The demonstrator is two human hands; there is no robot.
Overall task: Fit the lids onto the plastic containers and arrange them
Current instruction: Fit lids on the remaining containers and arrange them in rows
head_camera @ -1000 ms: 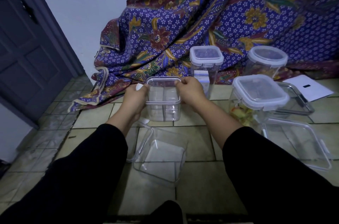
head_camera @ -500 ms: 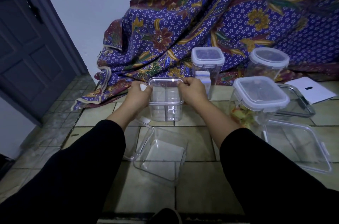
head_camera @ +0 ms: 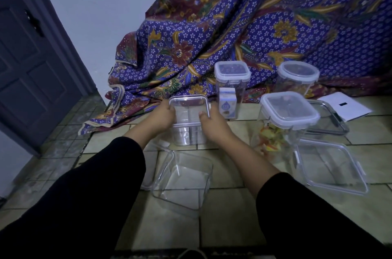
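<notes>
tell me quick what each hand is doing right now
Left hand: closed on the left side of the small clear container.
Right hand: closed on its right side, thumb on the lid.

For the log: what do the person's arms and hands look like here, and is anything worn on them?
Both arms are in long, plain black sleeves, pushed back to mid-forearm so the lower forearms are bare. The left hand and right hand are bare: no gloves, and no rings, watch or bracelet visible from this angle. No markings show on the sleeves. The fingers are partly hidden, so their far sides cannot be checked.
</notes>
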